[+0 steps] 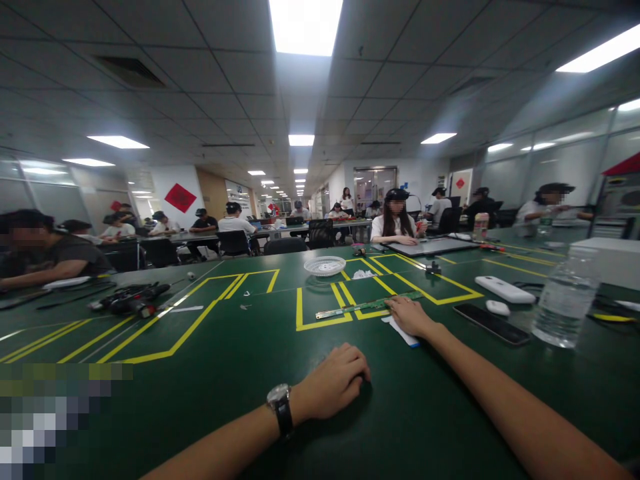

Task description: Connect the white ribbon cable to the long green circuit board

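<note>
My right hand [410,315] reaches forward over the table, its fingers bent onto a long, narrow green circuit board [367,306]. The board lies across yellow tape lines, with a pale strip at its left end. Under the right hand sticks out a white strip with a blue end [404,335]. My left hand [334,381] rests on the green tabletop nearer to me, fingers curled in and a watch [281,408] on the wrist. Nothing shows in the left hand, though its underside is hidden.
A white basket [325,267] and crumpled white paper [362,274] lie beyond the board. On the right are a phone [491,323], a white device [504,290] and a water bottle [565,300]. Black gear [133,298] lies left. A person [397,223] sits opposite.
</note>
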A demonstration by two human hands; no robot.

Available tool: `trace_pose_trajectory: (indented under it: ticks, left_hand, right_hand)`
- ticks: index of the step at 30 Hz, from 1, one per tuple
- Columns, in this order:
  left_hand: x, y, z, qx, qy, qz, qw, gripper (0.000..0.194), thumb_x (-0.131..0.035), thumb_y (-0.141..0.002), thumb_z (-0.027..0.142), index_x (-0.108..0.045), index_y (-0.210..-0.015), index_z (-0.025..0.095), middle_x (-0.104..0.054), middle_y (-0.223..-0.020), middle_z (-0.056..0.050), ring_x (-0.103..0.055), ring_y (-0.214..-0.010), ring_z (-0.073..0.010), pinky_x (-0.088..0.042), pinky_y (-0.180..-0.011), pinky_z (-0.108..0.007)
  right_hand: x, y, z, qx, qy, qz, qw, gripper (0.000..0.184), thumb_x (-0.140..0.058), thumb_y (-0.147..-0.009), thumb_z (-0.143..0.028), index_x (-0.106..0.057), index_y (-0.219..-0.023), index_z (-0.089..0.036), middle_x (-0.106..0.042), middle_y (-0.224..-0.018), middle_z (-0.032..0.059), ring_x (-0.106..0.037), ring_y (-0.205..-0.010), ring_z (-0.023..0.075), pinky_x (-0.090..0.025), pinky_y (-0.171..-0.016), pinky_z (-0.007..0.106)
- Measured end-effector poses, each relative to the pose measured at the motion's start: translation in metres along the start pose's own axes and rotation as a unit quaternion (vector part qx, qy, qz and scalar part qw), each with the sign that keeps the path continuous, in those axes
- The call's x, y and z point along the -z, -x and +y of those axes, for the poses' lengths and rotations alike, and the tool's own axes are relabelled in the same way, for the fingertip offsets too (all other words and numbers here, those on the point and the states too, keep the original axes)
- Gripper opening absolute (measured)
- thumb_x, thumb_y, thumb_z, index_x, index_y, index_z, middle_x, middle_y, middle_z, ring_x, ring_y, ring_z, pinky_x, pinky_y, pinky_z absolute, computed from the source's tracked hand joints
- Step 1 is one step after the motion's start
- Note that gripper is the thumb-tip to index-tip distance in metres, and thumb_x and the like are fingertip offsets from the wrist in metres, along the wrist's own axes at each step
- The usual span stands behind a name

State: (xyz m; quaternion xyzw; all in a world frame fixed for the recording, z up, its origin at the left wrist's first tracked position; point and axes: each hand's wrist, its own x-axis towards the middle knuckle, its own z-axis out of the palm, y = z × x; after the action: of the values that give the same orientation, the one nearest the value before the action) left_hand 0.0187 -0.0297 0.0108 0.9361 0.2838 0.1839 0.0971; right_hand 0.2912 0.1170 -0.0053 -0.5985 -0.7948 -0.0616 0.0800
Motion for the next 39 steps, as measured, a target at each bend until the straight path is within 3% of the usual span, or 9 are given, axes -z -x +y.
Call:
trace_pose_trajectory:
  ticks: [5,10,13,18,23,30,34,39]
  left_hand:
    - [0.000,0.000,0.000,-0.003,0.004,0.003,1.000,0.018,-0.042,-0.089,0.015,-0.055,-0.099,0.021,-0.056,-0.105,-0.005,-0.047,-0.099,-0.0185,-0.037,-0.087,-0.032]
    - [0.000,0.000,0.000,-0.003,-0.002,0.007,1.000,0.017,-0.043,-0.088,0.015,-0.055,-0.098,0.021,-0.056,-0.104,-0.005,-0.046,-0.099,-0.0189,-0.037,-0.087,-0.032]
    - [0.000,0.000,0.001,-0.006,-0.004,0.013,1.000,0.017,-0.043,-0.088,0.015,-0.055,-0.098,0.021,-0.056,-0.104,-0.004,-0.047,-0.099,-0.0186,-0.037,-0.087,-0.032]
    - [0.000,0.000,0.001,-0.015,-0.002,0.035,0.999,0.019,-0.042,-0.087,0.010,-0.055,-0.096,0.021,-0.057,-0.103,-0.004,-0.046,-0.100,-0.0171,-0.036,-0.090,-0.030]
    - [0.002,0.001,0.003,-0.020,0.002,0.060,0.998,0.020,-0.041,-0.087,0.008,-0.055,-0.093,0.020,-0.057,-0.102,-0.003,-0.046,-0.100,-0.0161,-0.034,-0.093,-0.031]
    - [0.001,0.001,0.002,-0.009,0.009,0.061,0.998,0.018,-0.042,-0.086,0.007,-0.055,-0.091,0.020,-0.057,-0.101,-0.003,-0.046,-0.100,-0.0165,-0.035,-0.088,-0.030]
    - [-0.002,0.000,-0.002,0.008,0.013,0.065,0.998,0.020,-0.041,-0.086,0.008,-0.056,-0.092,0.019,-0.057,-0.102,-0.004,-0.046,-0.100,-0.0175,-0.035,-0.088,-0.032]
    - [-0.001,0.001,-0.003,0.016,0.022,0.070,0.997,0.019,-0.041,-0.087,0.009,-0.056,-0.092,0.019,-0.057,-0.101,-0.005,-0.046,-0.100,-0.0182,-0.036,-0.088,-0.033]
  right_hand:
    - [0.007,0.001,-0.018,0.077,-0.016,0.050,0.996,0.048,-0.029,-0.093,-0.031,-0.040,-0.139,-0.020,-0.040,-0.143,0.0117,-0.035,-0.130,0.0263,-0.029,-0.102,0.044]
    - [0.002,0.003,-0.040,0.115,-0.059,-0.032,0.991,0.062,-0.028,-0.092,-0.050,-0.023,-0.147,-0.022,-0.027,-0.151,0.0111,-0.024,-0.137,0.0279,-0.020,-0.107,0.049]
    - [0.002,0.003,-0.041,0.115,-0.084,-0.061,0.988,0.063,-0.027,-0.092,-0.052,-0.023,-0.147,-0.021,-0.031,-0.149,0.0123,-0.029,-0.135,0.0283,-0.020,-0.106,0.050]
    - [0.009,0.003,-0.038,0.132,-0.064,-0.025,0.989,0.057,-0.027,-0.093,-0.049,-0.035,-0.142,-0.022,-0.047,-0.136,0.0146,-0.043,-0.122,0.0297,-0.026,-0.101,0.049]
    - [0.010,0.006,-0.042,0.177,-0.036,0.005,0.984,0.047,-0.027,-0.094,-0.049,-0.057,-0.122,-0.025,-0.056,-0.115,0.0113,-0.052,-0.108,0.0264,-0.029,-0.096,0.048]
    - [0.016,0.011,-0.054,0.207,-0.045,0.011,0.977,0.037,-0.035,-0.093,-0.046,-0.060,-0.106,-0.022,-0.057,-0.109,0.0097,-0.053,-0.104,0.0240,-0.033,-0.093,0.043]
    - [0.022,0.016,-0.064,0.181,-0.027,0.010,0.983,0.031,-0.043,-0.090,-0.045,-0.058,-0.105,-0.022,-0.057,-0.108,0.0094,-0.053,-0.102,0.0245,-0.036,-0.089,0.040]
    - [0.026,0.020,-0.077,0.070,-0.019,0.025,0.997,0.052,-0.037,-0.087,-0.059,-0.053,-0.116,-0.020,-0.057,-0.111,0.0142,-0.054,-0.101,0.0289,-0.039,-0.084,0.040]
